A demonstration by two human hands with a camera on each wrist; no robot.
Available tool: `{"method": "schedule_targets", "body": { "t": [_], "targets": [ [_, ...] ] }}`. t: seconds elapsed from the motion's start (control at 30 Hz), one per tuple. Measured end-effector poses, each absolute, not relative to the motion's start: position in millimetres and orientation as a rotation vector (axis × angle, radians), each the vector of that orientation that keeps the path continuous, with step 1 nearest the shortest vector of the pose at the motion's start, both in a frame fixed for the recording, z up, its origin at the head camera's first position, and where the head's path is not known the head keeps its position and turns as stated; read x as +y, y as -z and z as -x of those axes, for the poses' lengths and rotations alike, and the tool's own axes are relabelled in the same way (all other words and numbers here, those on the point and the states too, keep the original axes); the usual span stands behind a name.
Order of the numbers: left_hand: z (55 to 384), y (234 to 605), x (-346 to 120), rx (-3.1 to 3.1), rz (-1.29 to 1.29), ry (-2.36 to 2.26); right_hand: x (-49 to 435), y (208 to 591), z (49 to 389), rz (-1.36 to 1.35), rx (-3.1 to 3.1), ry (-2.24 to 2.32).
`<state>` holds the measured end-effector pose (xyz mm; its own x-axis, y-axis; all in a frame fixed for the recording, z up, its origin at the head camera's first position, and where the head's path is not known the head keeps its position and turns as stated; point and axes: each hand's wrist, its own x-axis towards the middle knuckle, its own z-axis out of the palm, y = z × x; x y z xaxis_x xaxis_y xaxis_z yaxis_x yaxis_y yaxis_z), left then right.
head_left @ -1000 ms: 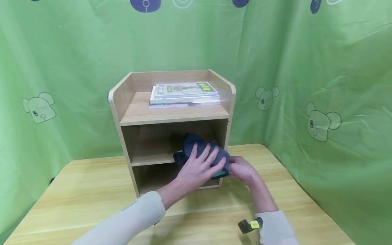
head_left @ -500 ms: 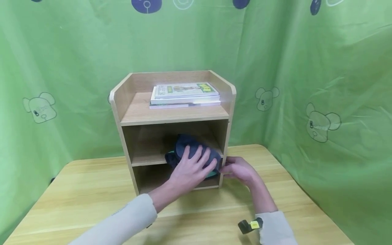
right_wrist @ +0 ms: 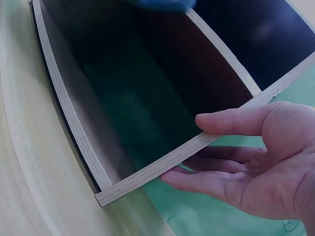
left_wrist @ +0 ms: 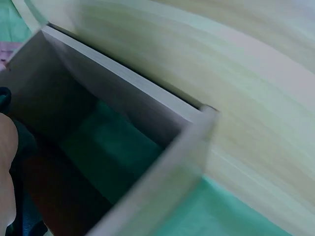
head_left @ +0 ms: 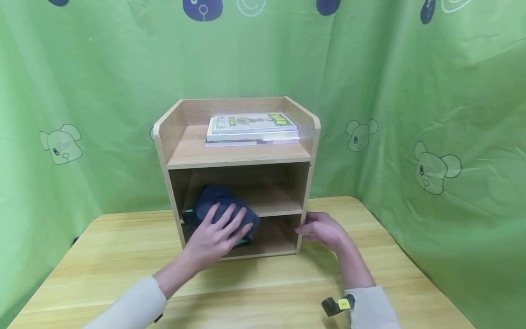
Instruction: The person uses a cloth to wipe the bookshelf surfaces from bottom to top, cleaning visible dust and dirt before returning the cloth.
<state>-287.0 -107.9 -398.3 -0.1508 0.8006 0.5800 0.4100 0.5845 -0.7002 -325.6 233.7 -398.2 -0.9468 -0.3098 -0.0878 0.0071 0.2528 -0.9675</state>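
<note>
My left hand (head_left: 213, 240) grips a dark blue cloth (head_left: 215, 201) with green showing along its edge, its fingers spread and bent over the fabric. The cloth lies against the left front of a small wooden shelf unit (head_left: 238, 160), overlapping the middle shelf's edge and the lower compartment. Only part of the left hand (left_wrist: 7, 167) enters the left wrist view, at its left edge. My right hand (head_left: 324, 230) holds the unit's right side panel (right_wrist: 142, 177) low down. In the right wrist view the thumb is on the panel's inner side and the fingers are outside.
Several stacked books (head_left: 255, 130) lie on the unit's top board. The unit stands on a pale wooden table (head_left: 263, 292), with green printed curtains (head_left: 102, 68) behind and at both sides. A small black device (head_left: 330, 306) sits at the right cuff.
My left hand has carried the cloth leftward across the unit's front. The right hand, earlier by the cloth's right end, now holds the side panel. The view has shifted slightly.
</note>
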Motion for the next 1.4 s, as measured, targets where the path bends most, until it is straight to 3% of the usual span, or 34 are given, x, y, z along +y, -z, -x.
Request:
{"method": "schedule_targets", "body": {
  "t": [0.43,0.77,1.4],
  "targets": [
    [266.7,404.2,-181.6,-1.756,0.998,-0.341,234.8,398.8,322.5,0.288,2.280,1.737],
    [279.0,416.9,-202.1,-1.602,1.055,-0.334,234.0,399.5,321.8,0.282,2.268,1.734],
    [300.3,416.9,-134.3,-1.561,1.066,-0.212,230.8,396.2,323.4,0.288,2.303,1.714]
  ]
}}
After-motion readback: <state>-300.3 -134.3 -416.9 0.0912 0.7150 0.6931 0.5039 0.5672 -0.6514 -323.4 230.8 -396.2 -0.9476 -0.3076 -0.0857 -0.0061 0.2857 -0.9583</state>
